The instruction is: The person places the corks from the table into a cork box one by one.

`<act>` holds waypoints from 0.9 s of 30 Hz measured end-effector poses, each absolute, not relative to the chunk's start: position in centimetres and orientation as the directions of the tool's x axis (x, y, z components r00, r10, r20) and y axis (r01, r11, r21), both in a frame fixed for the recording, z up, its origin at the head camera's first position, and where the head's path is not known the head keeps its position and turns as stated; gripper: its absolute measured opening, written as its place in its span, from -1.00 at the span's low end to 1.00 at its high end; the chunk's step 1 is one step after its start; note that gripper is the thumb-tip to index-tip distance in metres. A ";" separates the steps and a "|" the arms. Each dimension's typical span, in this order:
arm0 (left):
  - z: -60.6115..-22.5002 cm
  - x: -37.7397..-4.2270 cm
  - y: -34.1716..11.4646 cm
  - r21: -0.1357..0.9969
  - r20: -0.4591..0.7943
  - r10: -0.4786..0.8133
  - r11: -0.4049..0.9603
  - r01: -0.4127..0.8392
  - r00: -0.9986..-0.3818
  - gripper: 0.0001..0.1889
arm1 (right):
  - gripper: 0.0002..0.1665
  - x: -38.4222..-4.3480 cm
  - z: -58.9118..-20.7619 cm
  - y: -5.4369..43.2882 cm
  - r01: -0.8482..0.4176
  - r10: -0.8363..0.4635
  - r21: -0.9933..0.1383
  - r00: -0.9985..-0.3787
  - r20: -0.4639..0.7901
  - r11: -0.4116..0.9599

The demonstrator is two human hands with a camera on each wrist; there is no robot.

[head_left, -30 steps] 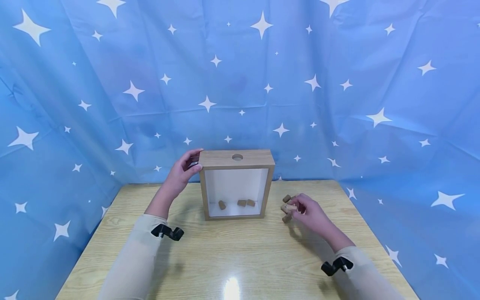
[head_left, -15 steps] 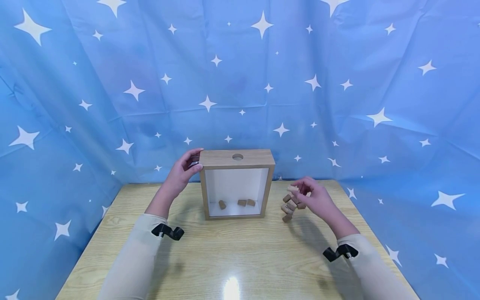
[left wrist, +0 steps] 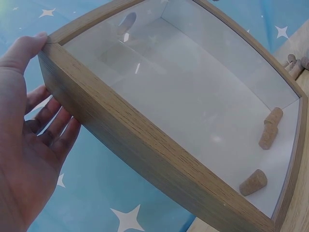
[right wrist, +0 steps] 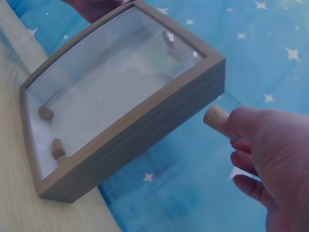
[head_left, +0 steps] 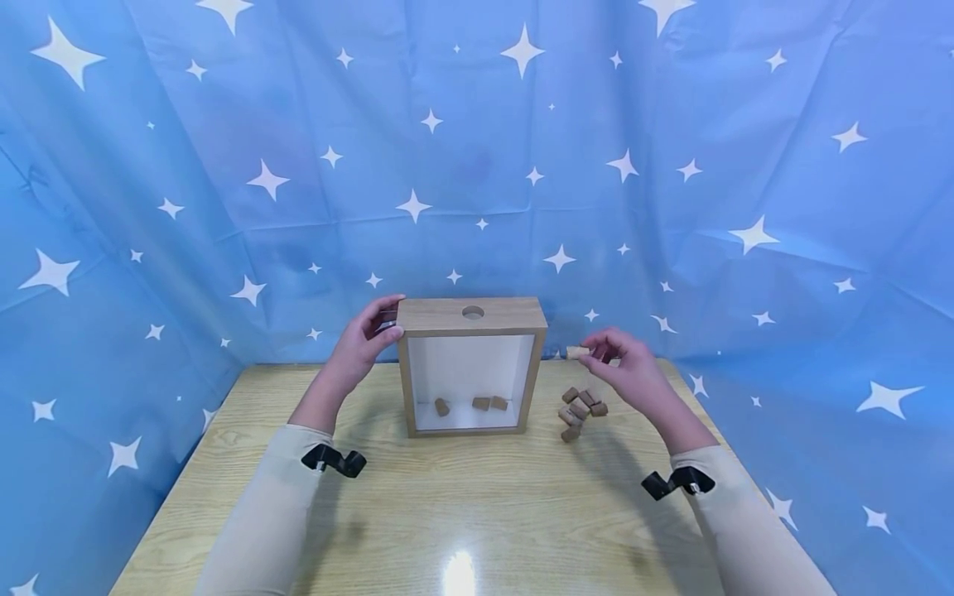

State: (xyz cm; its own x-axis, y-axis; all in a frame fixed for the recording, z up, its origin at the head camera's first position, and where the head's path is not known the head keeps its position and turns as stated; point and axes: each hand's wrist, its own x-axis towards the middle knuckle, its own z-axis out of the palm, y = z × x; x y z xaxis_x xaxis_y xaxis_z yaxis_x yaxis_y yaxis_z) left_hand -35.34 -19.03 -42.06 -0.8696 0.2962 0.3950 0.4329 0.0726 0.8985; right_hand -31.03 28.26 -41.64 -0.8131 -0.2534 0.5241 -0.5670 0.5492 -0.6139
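Note:
A wooden shadow box [head_left: 473, 314] with a clear front and a round hole in its top stands upright on the table. My left hand [head_left: 359, 338] holds its upper left corner, the thumb [left wrist: 30, 46] at the front edge and the fingers against the side. Three corks lie inside at the bottom, one cork [left wrist: 253, 182] apart from the other two. My right hand [head_left: 624, 364] pinches a cork [right wrist: 216, 119] between thumb and fingertips, in the air to the right of the box. Below that hand a small pile of corks [head_left: 580, 406] rests on the table.
The pale wooden table [head_left: 447, 497] reaches back to a blue curtain [head_left: 477, 165] with white stars, which also hangs at both sides. Black camera mounts sit on both wrists, one mount [head_left: 678, 483] on the right sleeve.
My right hand has lifted a cork from the pile, rising up and away from the table. The left hand and the box have stayed in place.

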 end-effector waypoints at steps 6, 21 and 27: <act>-42.1 -35.3 -19.1 0.900 0.390 0.297 0.076 0.429 -0.872 -0.36 | -0.76 -31.6 -40.0 28.0 -0.643 -0.277 -0.578 -0.753 0.597 0.503; -42.1 -35.2 -19.0 0.903 0.383 0.296 0.082 0.423 -0.875 -0.37 | -0.75 -32.8 -36.1 25.8 -0.675 -0.243 -0.531 -0.707 0.664 0.512; -42.0 -35.2 -18.9 0.903 0.382 0.293 0.083 0.421 -0.877 -0.37 | -0.79 -33.7 -34.6 24.0 -0.699 -0.259 -0.506 -0.682 0.683 0.506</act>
State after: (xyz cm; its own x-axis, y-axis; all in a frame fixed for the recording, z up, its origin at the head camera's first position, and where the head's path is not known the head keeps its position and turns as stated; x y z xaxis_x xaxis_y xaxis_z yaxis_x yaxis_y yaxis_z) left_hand -35.20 -18.91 -42.01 -0.8766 0.2933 0.3816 0.4210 0.0831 0.9033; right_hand -33.66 24.04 -34.65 -0.6825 -0.2590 0.6835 -0.6986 0.5060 -0.5059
